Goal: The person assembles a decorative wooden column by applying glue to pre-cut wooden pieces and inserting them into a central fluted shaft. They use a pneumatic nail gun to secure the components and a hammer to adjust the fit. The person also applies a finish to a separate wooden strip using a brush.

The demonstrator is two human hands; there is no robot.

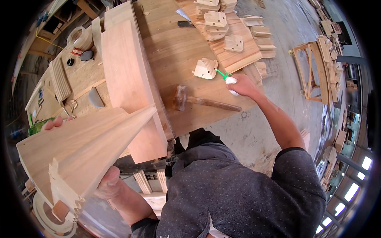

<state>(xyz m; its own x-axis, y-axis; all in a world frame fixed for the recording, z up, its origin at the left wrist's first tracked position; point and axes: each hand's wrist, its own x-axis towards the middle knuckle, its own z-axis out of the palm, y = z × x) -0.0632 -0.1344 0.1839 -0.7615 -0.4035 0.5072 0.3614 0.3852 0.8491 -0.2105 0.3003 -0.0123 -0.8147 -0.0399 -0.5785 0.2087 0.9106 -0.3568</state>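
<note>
My left hand (109, 184) grips a large pale wooden piece (83, 142) from beneath. Fingertips show over its far edge, and its boards meet at a ridge with a toothed end low on the left. In my right hand (244, 85) is a white squeeze bottle (231, 81) with a green nozzle. The nozzle's tip is at the right side of a small wooden block (205, 68) with drilled holes, which lies on the brown tabletop (166, 43). Whether the tip touches the block I cannot tell. A wooden mallet (180, 98) lies just nearer to me.
A long wooden board (127, 71) runs along the bench between my hands. More shaped blocks (215, 19) are stacked on a plank (234, 59) at the far right. A roll of tape (80, 38) sits at the far left. A wooden rack (315, 73) stands on the floor.
</note>
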